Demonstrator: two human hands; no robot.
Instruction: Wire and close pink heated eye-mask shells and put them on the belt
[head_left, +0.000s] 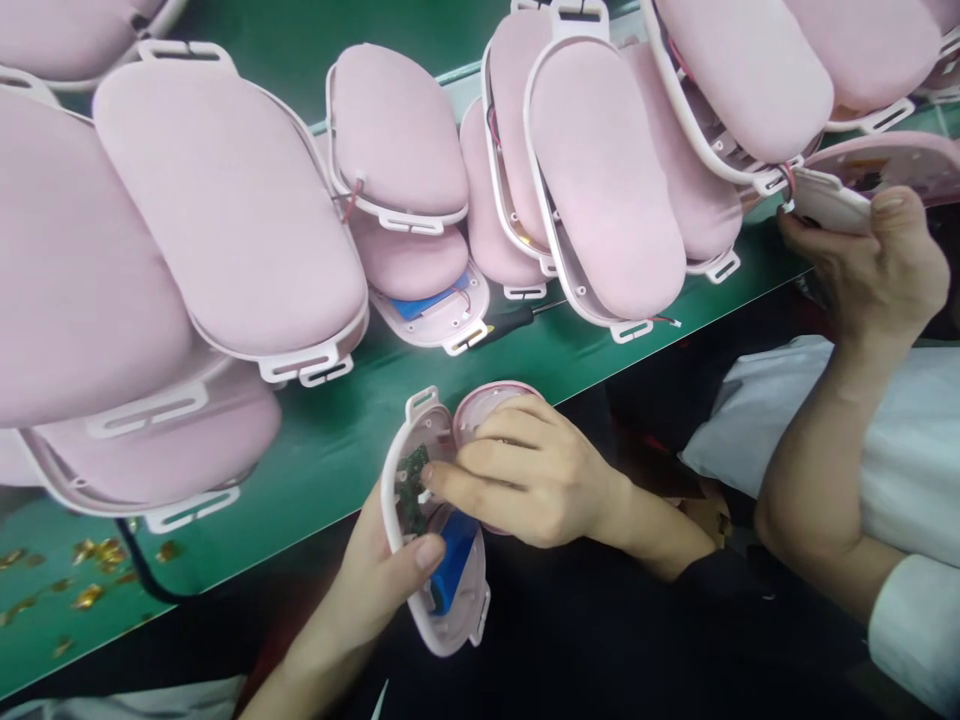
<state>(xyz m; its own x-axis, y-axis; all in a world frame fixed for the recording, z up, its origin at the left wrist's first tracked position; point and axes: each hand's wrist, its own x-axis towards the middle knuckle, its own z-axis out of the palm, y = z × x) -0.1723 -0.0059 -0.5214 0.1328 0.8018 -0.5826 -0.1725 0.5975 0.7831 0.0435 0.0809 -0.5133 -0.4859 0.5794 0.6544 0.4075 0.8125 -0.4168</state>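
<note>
My left hand (390,560) grips an oval pink-and-white casing (469,590) with strap loops at its ends, tilted so that its inside shows. Within it are a green circuit board (412,490) and a blue battery pack (456,565). Curled over a second pink shell half (480,402) is my right hand (536,470). Its index fingertip reaches into the casing, at a small white connector (424,497) on the board. The right thumb and whatever lies under the curled fingers are hidden.
Pink padded casings (240,210) stand stacked along the green table (330,440). A dark-handled screwdriver (510,322) lies among them. Gold-coloured bits (97,555) are scattered at the left, near a black cable (142,570). A co-worker's hand (885,260) holds a casing part at the right.
</note>
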